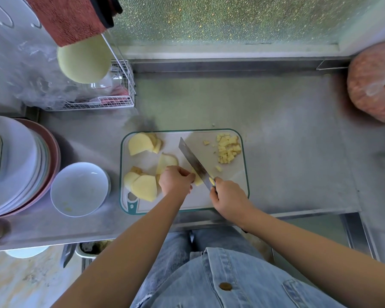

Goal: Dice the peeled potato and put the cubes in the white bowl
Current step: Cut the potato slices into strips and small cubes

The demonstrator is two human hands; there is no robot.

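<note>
A potato is seen being diced on a white, teal-rimmed cutting board set on a steel counter, viewed from above. The knife is gripped at its handle by the right hand, fingers wrapped closed around it, with the blade angled up and to the left across the board. A pale potato piece is pinned just left of the blade by the left hand, whose fingers are curled down onto it – knuckles close against the flat of the steel.

The rest of the peeled potato is laid out in slices on the board's left half: one stack at the far corner, a second stack at the near corner, and a single slice between them, partly covered by the left hand. A heap of finished cubes is gathered at the board's far right corner, with a few strays lying near it.

The white bowl stands on the counter just left of the board – only some small yellowish bits can be made out at its bottom. A stack of plates is seen beside the bowl, a white wire rack behind it, and a red towel hung above. A round pinkish object rests at the counter's far right.
</note>
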